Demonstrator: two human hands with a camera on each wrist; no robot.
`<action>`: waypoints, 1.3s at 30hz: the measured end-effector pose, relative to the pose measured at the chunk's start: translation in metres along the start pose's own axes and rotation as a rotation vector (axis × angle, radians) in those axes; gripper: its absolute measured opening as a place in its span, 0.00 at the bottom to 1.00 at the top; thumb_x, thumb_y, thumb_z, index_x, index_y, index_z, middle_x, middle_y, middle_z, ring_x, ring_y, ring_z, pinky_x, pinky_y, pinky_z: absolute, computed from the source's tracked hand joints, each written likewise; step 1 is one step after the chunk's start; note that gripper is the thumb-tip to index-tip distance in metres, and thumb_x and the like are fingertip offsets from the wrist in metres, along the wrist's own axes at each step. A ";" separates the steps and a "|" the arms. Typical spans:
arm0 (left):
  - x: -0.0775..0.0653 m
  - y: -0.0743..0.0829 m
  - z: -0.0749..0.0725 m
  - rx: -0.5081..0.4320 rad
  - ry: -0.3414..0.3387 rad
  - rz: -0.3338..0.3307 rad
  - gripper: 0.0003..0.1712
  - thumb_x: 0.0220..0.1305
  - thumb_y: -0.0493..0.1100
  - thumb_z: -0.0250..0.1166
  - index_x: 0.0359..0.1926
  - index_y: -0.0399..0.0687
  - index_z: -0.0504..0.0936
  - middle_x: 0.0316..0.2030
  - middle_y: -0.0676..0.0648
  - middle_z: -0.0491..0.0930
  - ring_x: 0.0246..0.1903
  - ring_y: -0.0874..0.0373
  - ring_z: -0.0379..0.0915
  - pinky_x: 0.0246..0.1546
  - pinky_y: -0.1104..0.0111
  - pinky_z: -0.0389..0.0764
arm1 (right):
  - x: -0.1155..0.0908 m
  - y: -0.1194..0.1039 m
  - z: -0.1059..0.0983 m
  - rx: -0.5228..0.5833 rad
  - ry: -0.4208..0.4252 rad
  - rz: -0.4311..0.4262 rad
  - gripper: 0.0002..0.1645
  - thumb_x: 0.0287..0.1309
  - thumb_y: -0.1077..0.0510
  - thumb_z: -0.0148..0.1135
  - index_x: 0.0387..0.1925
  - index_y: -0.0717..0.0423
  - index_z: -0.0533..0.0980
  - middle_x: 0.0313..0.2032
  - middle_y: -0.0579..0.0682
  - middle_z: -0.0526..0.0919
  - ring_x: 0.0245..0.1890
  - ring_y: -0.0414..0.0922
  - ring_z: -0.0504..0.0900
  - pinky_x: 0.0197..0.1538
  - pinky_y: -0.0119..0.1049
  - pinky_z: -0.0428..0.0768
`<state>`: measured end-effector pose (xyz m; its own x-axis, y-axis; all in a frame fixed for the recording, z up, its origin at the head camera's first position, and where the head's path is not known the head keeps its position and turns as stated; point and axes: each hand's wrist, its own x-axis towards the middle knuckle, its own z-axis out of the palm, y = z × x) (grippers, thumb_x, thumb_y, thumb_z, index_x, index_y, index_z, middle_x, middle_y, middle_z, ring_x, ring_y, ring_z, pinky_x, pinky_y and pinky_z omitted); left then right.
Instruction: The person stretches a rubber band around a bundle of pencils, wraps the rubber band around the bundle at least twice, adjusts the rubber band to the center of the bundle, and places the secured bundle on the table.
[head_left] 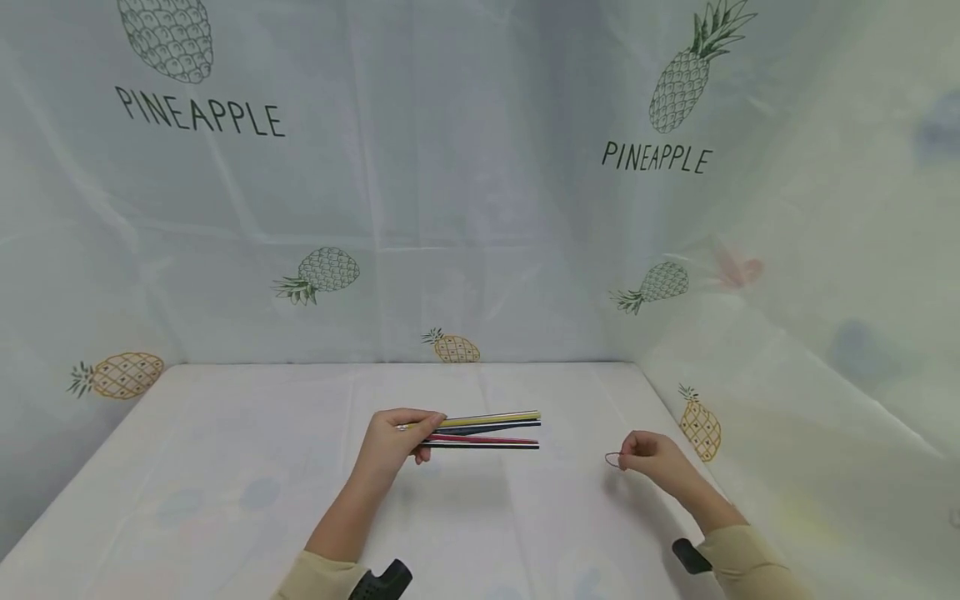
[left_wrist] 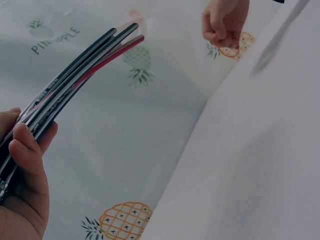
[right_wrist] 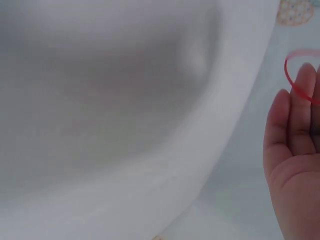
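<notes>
In the head view my left hand (head_left: 393, 437) grips several slim pencils (head_left: 491, 418) near their left ends, thumb on top. The pencils are dark, yellow and red, and they fan slightly apart, pointing right above the white table. Printing shows on their barrels in the left wrist view, where fingers (left_wrist: 32, 162) curl round them. To the right, my right hand (head_left: 654, 460) pinches a thin red elastic band (right_wrist: 288, 75), which hangs out as a small loop left of the fingertips. A gap separates the band from the pencil ends.
A white covered table (head_left: 285, 467) lies under both hands. Behind it hangs a pale curtain (head_left: 465, 183) printed with pineapples, and another sheet (head_left: 847, 275) slopes along the right side. Dark wrist devices (head_left: 384, 579) sit at the sleeves.
</notes>
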<state>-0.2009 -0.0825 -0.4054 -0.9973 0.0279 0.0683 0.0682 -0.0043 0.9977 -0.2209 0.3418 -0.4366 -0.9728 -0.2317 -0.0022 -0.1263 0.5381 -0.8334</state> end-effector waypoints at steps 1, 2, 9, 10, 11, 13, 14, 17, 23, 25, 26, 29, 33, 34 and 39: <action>0.000 0.000 0.001 -0.003 -0.004 0.000 0.12 0.59 0.41 0.72 0.39 0.36 0.88 0.28 0.42 0.82 0.14 0.58 0.70 0.18 0.73 0.73 | 0.000 -0.004 0.003 0.022 0.008 -0.003 0.07 0.58 0.65 0.63 0.31 0.66 0.74 0.29 0.53 0.81 0.33 0.44 0.80 0.42 0.38 0.78; 0.000 0.000 0.002 -0.005 -0.008 -0.001 0.12 0.59 0.41 0.71 0.40 0.35 0.87 0.28 0.42 0.83 0.14 0.58 0.70 0.18 0.73 0.73 | 0.000 -0.009 0.006 0.047 0.019 -0.005 0.07 0.58 0.65 0.63 0.31 0.66 0.73 0.29 0.54 0.81 0.34 0.44 0.80 0.43 0.38 0.77; 0.001 0.001 0.008 -0.022 -0.011 0.003 0.12 0.58 0.41 0.72 0.39 0.35 0.87 0.28 0.42 0.83 0.13 0.58 0.70 0.18 0.73 0.73 | 0.002 -0.035 0.027 0.218 0.095 -0.006 0.08 0.61 0.65 0.60 0.34 0.66 0.69 0.23 0.56 0.80 0.27 0.49 0.81 0.42 0.38 0.77; 0.001 0.000 0.008 -0.022 -0.010 0.005 0.12 0.58 0.41 0.72 0.39 0.35 0.87 0.28 0.42 0.83 0.13 0.58 0.70 0.18 0.73 0.74 | 0.002 -0.038 0.030 0.243 0.104 -0.012 0.08 0.61 0.66 0.59 0.35 0.66 0.69 0.21 0.55 0.80 0.25 0.48 0.80 0.40 0.38 0.78; 0.000 0.001 0.008 -0.021 -0.011 0.007 0.13 0.59 0.41 0.72 0.39 0.35 0.87 0.28 0.42 0.83 0.13 0.58 0.70 0.18 0.73 0.74 | 0.003 -0.040 0.032 0.272 0.107 -0.019 0.08 0.61 0.67 0.59 0.35 0.66 0.68 0.21 0.54 0.79 0.23 0.47 0.79 0.37 0.38 0.78; 0.000 0.000 0.008 -0.016 -0.012 0.010 0.13 0.59 0.42 0.72 0.39 0.35 0.87 0.28 0.42 0.83 0.13 0.58 0.70 0.18 0.72 0.74 | 0.003 -0.045 0.036 0.339 0.112 -0.037 0.07 0.61 0.69 0.58 0.35 0.66 0.67 0.20 0.52 0.79 0.20 0.45 0.77 0.30 0.36 0.78; 0.000 0.000 0.008 -0.014 -0.012 0.012 0.13 0.59 0.42 0.72 0.39 0.35 0.88 0.28 0.42 0.83 0.13 0.58 0.70 0.19 0.73 0.74 | 0.003 -0.048 0.038 0.377 0.109 -0.050 0.07 0.61 0.70 0.57 0.35 0.66 0.67 0.20 0.52 0.79 0.20 0.43 0.76 0.28 0.35 0.77; 0.000 -0.001 0.007 -0.009 -0.013 0.013 0.13 0.58 0.42 0.72 0.39 0.36 0.88 0.28 0.42 0.83 0.13 0.59 0.70 0.19 0.73 0.74 | 0.002 -0.054 0.042 0.476 0.097 -0.080 0.05 0.62 0.72 0.54 0.36 0.65 0.67 0.22 0.50 0.80 0.21 0.41 0.76 0.25 0.31 0.74; -0.002 -0.002 0.006 -0.013 -0.003 0.006 0.12 0.58 0.42 0.72 0.39 0.35 0.88 0.28 0.41 0.83 0.13 0.59 0.70 0.19 0.73 0.74 | -0.001 -0.065 0.047 0.549 0.078 -0.129 0.03 0.61 0.73 0.52 0.37 0.66 0.71 0.29 0.50 0.84 0.31 0.42 0.82 0.34 0.31 0.78; -0.003 -0.002 0.005 -0.016 0.001 0.002 0.13 0.59 0.42 0.72 0.39 0.35 0.88 0.28 0.42 0.83 0.13 0.59 0.70 0.19 0.73 0.74 | -0.002 -0.066 0.049 0.566 0.062 -0.149 0.05 0.61 0.74 0.51 0.36 0.66 0.72 0.30 0.50 0.84 0.33 0.42 0.83 0.39 0.33 0.80; -0.003 -0.002 0.005 -0.019 0.005 -0.001 0.13 0.59 0.41 0.72 0.39 0.35 0.87 0.28 0.42 0.82 0.14 0.58 0.70 0.19 0.73 0.74 | -0.002 -0.067 0.049 0.589 0.046 -0.171 0.06 0.62 0.74 0.51 0.36 0.66 0.73 0.31 0.51 0.84 0.34 0.42 0.83 0.41 0.33 0.80; -0.003 -0.002 0.005 -0.024 0.011 -0.003 0.12 0.59 0.41 0.71 0.40 0.35 0.87 0.28 0.42 0.82 0.13 0.57 0.70 0.18 0.73 0.74 | -0.002 -0.069 0.051 0.663 -0.020 -0.232 0.08 0.65 0.73 0.48 0.39 0.67 0.74 0.37 0.53 0.86 0.36 0.44 0.84 0.41 0.35 0.82; -0.003 -0.003 0.004 -0.030 0.013 0.001 0.12 0.59 0.40 0.72 0.40 0.35 0.87 0.28 0.42 0.82 0.14 0.57 0.70 0.18 0.73 0.74 | -0.002 -0.072 0.054 0.623 -0.055 -0.274 0.07 0.69 0.71 0.49 0.45 0.73 0.70 0.50 0.56 0.83 0.42 0.47 0.84 0.39 0.39 0.83; -0.004 -0.003 0.004 -0.030 0.013 0.003 0.12 0.59 0.40 0.72 0.40 0.35 0.87 0.28 0.42 0.82 0.14 0.57 0.70 0.18 0.73 0.74 | -0.002 -0.074 0.056 0.587 -0.044 -0.268 0.08 0.68 0.70 0.51 0.46 0.73 0.68 0.53 0.55 0.82 0.45 0.48 0.84 0.39 0.40 0.83; -0.004 -0.003 0.003 -0.032 0.019 0.006 0.12 0.59 0.41 0.72 0.39 0.35 0.87 0.27 0.41 0.82 0.14 0.58 0.71 0.19 0.73 0.75 | -0.001 -0.084 0.061 0.491 0.016 -0.196 0.16 0.61 0.71 0.61 0.46 0.70 0.65 0.59 0.57 0.76 0.45 0.50 0.85 0.36 0.42 0.84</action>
<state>-0.1966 -0.0798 -0.4092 -0.9972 0.0085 0.0742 0.0738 -0.0366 0.9966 -0.1971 0.2475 -0.4008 -0.9435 -0.2750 0.1852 -0.2041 0.0417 -0.9781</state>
